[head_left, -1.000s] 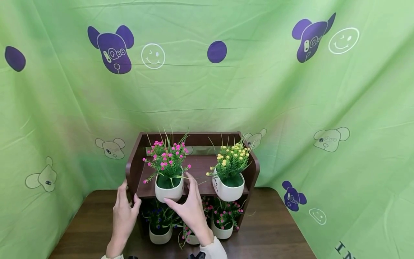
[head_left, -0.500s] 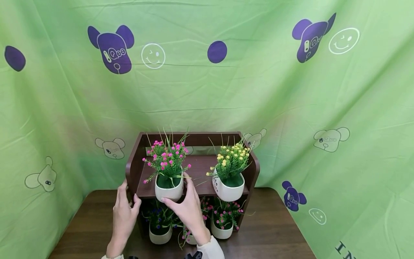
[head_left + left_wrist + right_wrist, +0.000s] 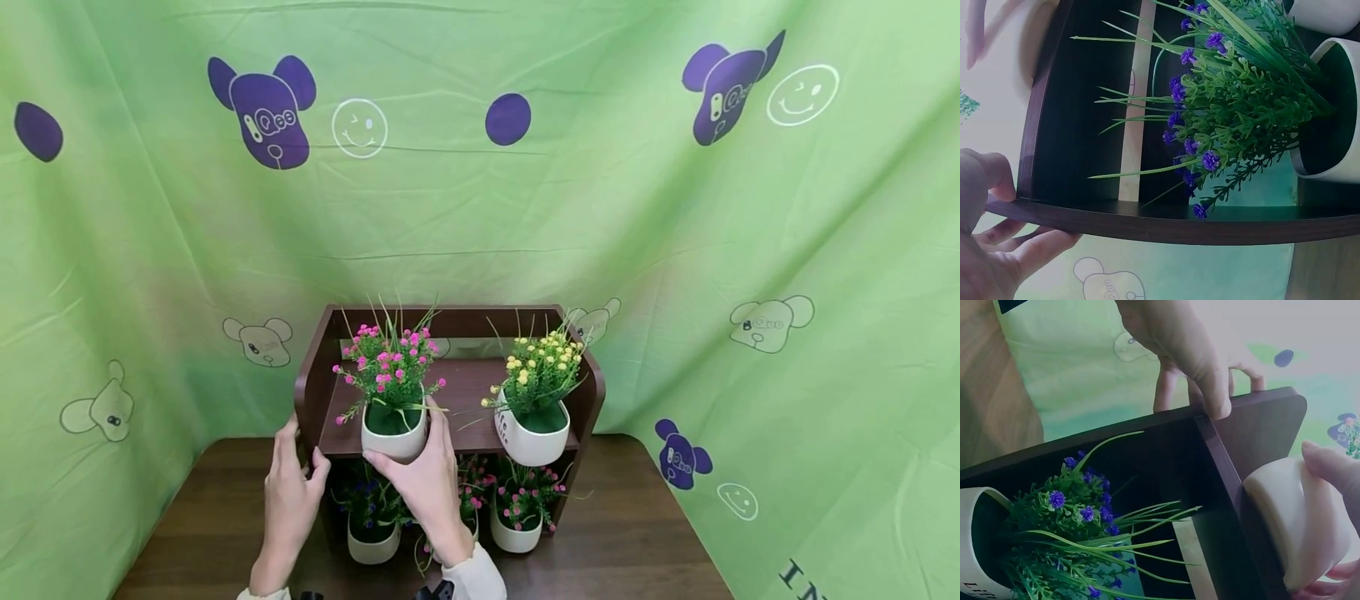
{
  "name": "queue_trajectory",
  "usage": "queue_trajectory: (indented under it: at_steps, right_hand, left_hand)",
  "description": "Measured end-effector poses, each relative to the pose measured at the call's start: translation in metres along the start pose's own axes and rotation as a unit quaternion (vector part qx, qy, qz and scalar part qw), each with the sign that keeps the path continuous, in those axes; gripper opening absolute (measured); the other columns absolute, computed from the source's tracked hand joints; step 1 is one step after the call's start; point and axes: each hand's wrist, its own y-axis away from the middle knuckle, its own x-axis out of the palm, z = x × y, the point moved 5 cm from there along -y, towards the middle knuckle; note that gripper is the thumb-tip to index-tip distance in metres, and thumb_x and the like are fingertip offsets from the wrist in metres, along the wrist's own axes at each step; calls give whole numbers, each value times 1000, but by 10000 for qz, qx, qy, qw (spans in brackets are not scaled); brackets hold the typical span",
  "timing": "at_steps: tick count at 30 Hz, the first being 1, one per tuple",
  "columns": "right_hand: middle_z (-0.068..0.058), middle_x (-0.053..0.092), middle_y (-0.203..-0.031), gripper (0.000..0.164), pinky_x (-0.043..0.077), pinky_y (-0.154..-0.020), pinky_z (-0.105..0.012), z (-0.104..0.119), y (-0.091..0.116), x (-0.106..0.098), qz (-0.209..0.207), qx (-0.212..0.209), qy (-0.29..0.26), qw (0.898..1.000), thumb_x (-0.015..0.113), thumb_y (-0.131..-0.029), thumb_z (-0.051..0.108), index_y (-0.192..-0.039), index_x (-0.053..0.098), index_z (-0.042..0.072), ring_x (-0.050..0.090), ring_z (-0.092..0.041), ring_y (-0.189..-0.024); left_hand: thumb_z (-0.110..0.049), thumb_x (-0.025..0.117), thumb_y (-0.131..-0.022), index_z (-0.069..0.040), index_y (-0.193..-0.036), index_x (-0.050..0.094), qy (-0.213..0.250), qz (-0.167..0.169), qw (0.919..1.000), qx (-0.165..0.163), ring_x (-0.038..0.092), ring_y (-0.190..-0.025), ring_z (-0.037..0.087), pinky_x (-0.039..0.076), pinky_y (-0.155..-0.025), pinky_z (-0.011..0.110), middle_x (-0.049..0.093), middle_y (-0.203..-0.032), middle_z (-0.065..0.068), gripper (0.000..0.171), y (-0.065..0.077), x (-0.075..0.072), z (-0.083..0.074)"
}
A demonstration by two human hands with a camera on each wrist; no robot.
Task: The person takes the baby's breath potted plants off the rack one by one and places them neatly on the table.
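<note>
A white pot (image 3: pixel 390 443) of pink artificial flowers stands at the front left of the brown shelf rack's top board (image 3: pixel 468 377). My right hand (image 3: pixel 426 487) holds this pot from the front right, thumb across its front and fingers along its right side. In the right wrist view the pot (image 3: pixel 1279 515) sits against the board's front edge. My left hand (image 3: pixel 291 492) grips the rack's left side panel (image 3: pixel 1147 230); its thumb lies at the front and the other fingers reach behind the panel. Right of the held pot is a white pot (image 3: pixel 534 446) with yellow flowers.
Several potted plants fill the lower level, including a blue-purple flowered pot (image 3: pixel 373 546) at left and a pink-flowered pot (image 3: pixel 516 537) at right. The rack stands on a dark wooden table (image 3: pixel 637 533). A green printed cloth (image 3: pixel 450 208) hangs behind and on both sides.
My right hand has shifted left around the pink-flowered pot, its thumb sliding further across the front. The pot stays in nearly the same place, and the left hand keeps its hold on the panel.
</note>
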Motion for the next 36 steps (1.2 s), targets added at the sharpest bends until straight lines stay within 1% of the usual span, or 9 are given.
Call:
queue_trajectory:
  at_steps: [9,15,23,24,25,30,31,32,36]
  right_hand:
    - [-10,64,-139,95,57,-95,-49,3,5,-4,-523,-396,-22,9978,99,-72,40,-150,56,6,66,-27,-118]
    - [-9,67,-136,90,59,-92,-46,3,6,-6,-665,-616,-152,9958,99,-72,38,-148,59,9,67,-25,-114]
    - [-7,67,-138,87,58,-95,-43,-1,9,-10,-784,-692,-346,9939,99,-74,31,-149,60,8,66,-23,-118]
    - [-7,67,-138,87,58,-95,-42,-1,10,-11,-799,-706,-366,9936,99,-74,30,-149,60,8,66,-23,-118]
    - [-7,66,-139,87,58,-96,-42,-1,10,-12,-803,-714,-410,9934,98,-75,30,-149,60,8,66,-23,-119]
    - [-10,64,-141,82,58,-98,-36,-2,14,-18,-800,-934,-652,9903,96,-79,25,-149,59,8,66,-25,-121]
    - [-11,64,-141,81,57,-98,-34,-2,15,-20,-795,-995,-701,9894,96,-79,23,-149,58,7,66,-25,-122]
    - [-12,64,-141,81,57,-99,-32,-1,15,-22,-797,-1065,-727,9884,96,-79,22,-149,58,6,66,-26,-122]
    - [-18,62,-144,81,53,-104,-28,0,18,-32,-808,-1246,-734,9862,96,-79,18,-148,58,1,63,-31,-127]
  left_hand:
    - [17,64,-87,5,-147,47,41,2,10000,9,67,-83,47,60,-59,58,59,-127,32,64,0,1,-1]
    - [17,65,-86,6,-146,48,2,-53,10000,82,67,-82,46,60,-57,54,59,-126,32,64,0,2,0]
    - [17,64,-85,5,-146,48,6,-79,9999,111,67,-81,45,60,-57,49,60,-127,31,65,0,1,-1]
    - [17,65,-85,5,-146,48,6,-84,9999,108,67,-81,44,60,-58,43,60,-127,31,65,-1,0,-1]
    - [17,64,-85,5,-146,48,3,-85,9999,100,67,-80,44,60,-58,42,60,-127,30,65,-1,0,-1]
    - [17,65,-85,3,-147,49,19,-123,9999,57,68,-81,44,58,-60,27,61,-127,29,65,0,0,0]
    - [17,64,-84,3,-147,49,28,-137,9999,55,68,-81,45,58,-60,26,61,-127,29,66,0,0,0]
    - [17,64,-84,3,-147,49,43,-149,9999,48,68,-82,46,56,-62,20,61,-127,29,66,0,0,0]
    - [17,64,-84,4,-147,49,105,-172,9998,16,69,-82,48,45,-70,2,61,-128,30,66,1,0,1]
